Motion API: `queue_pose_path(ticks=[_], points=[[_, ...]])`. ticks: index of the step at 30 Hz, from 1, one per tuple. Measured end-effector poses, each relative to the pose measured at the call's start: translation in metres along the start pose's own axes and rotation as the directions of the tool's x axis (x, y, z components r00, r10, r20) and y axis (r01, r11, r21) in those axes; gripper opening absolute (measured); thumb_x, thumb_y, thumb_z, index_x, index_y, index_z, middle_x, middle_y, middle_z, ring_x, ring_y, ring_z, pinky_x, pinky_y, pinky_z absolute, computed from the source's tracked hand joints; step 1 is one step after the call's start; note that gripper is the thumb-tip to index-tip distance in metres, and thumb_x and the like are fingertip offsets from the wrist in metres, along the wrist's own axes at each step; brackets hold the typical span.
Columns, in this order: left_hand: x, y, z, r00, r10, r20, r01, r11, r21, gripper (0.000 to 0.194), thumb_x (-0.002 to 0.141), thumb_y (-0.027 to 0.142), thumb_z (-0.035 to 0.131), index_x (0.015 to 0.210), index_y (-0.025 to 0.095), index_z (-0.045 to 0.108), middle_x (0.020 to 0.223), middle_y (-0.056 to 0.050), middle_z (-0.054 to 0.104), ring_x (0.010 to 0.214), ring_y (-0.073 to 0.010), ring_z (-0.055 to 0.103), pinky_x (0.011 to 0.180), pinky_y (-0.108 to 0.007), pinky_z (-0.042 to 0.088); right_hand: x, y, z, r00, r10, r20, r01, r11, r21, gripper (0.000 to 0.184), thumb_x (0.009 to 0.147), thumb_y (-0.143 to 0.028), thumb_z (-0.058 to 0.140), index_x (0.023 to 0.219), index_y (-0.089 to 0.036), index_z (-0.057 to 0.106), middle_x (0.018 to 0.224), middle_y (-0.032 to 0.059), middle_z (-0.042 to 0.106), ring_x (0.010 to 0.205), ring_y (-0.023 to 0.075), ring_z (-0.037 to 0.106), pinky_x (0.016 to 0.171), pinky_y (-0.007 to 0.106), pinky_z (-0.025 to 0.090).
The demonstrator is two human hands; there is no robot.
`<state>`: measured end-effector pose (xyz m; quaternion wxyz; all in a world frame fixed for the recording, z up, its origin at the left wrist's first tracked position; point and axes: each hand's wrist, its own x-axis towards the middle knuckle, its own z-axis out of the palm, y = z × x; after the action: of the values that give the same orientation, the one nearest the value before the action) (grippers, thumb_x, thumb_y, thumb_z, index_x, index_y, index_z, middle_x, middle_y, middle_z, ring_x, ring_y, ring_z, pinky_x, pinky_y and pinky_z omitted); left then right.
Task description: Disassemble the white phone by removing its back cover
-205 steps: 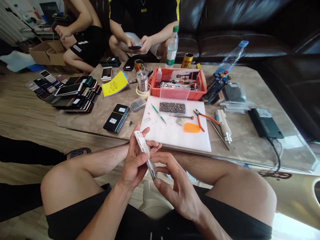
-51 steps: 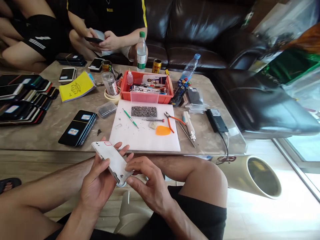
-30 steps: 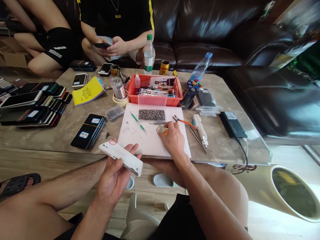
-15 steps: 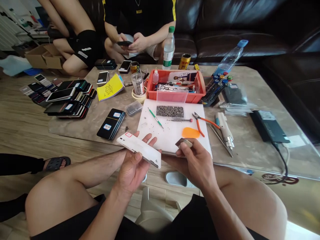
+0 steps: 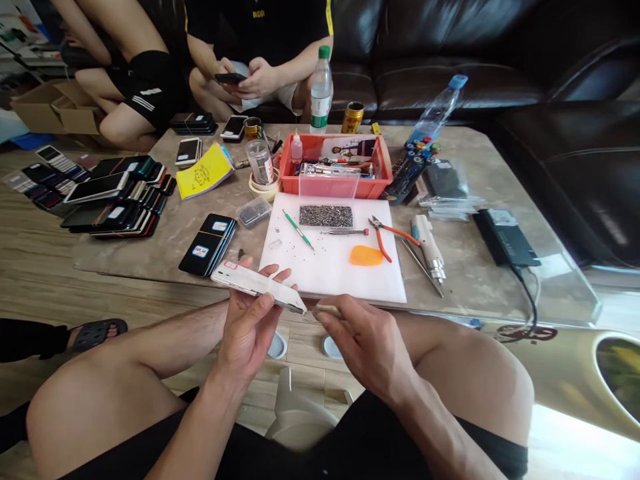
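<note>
My left hand (image 5: 250, 330) grips a white phone (image 5: 257, 287), held nearly flat above my knees at the near edge of the table. My right hand (image 5: 365, 343) pinches a small thin metal pick (image 5: 326, 309), whose tip sits right beside the phone's right end. Both hands hover in front of the white work mat (image 5: 335, 270).
On the mat lie an orange pick (image 5: 366, 255), cutters (image 5: 385, 235), green tweezers (image 5: 298, 230) and a pad of screws (image 5: 325, 215). A red tool tray (image 5: 334, 188), stacked phones (image 5: 208, 244), bottles (image 5: 320, 90) and an electric screwdriver (image 5: 427, 243) crowd the table. Two people sit opposite.
My right hand left the phone, reached to the mat, picked up the small metal pick and brought it back to the phone's right end. The left hand tilted the phone flatter.
</note>
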<state>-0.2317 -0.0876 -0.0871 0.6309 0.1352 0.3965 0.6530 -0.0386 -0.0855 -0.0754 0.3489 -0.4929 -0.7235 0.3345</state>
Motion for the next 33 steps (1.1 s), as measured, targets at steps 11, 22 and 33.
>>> queue_pose_path(ticks=[11, 22, 33], points=[[0.026, -0.009, -0.008, 0.992, 0.107, 0.064, -0.115, 0.984, 0.134, 0.077, 0.068, 0.022, 0.095, 0.132, 0.040, 0.057, 0.127, -0.001, 0.069, 0.130, -0.0298, 0.064, 0.112, -0.058, 0.050, 0.010, 0.015, 0.011, 0.990, -0.117, 0.075, 0.125, 0.985, -0.121, 0.018, 0.105, -0.026, 0.057, 0.112, -0.020, 0.074, 0.092, 0.0035, 0.076, 0.081, 0.0152, 0.072, 0.074, 0.023, 0.052], [0.044, -0.018, -0.005, 0.992, 0.112, 0.063, -0.125, 0.955, 0.268, 0.083, 0.066, 0.024, 0.095, 0.135, 0.040, 0.052, 0.131, -0.002, 0.065, 0.126, -0.0260, 0.065, 0.109, -0.053, 0.053, 0.031, 0.029, 0.002, 0.967, -0.003, 0.253, 0.069, 0.966, -0.251, 0.024, 0.108, -0.032, 0.051, 0.106, -0.022, 0.073, 0.089, 0.0033, 0.073, 0.078, 0.0143, 0.067, 0.070, 0.022, 0.045], [0.064, -0.030, -0.008, 0.978, 0.150, 0.147, -0.192, 0.923, 0.334, 0.088, 0.063, 0.019, 0.095, 0.133, 0.036, 0.044, 0.122, -0.001, 0.067, 0.118, -0.0212, 0.065, 0.106, -0.043, 0.052, 0.045, 0.031, 0.003, 0.950, 0.095, 0.298, 0.030, 0.920, -0.390, 0.022, 0.104, -0.031, 0.055, 0.088, -0.019, 0.065, 0.079, -0.0007, 0.067, 0.069, 0.0127, 0.058, 0.062, 0.025, 0.032]])
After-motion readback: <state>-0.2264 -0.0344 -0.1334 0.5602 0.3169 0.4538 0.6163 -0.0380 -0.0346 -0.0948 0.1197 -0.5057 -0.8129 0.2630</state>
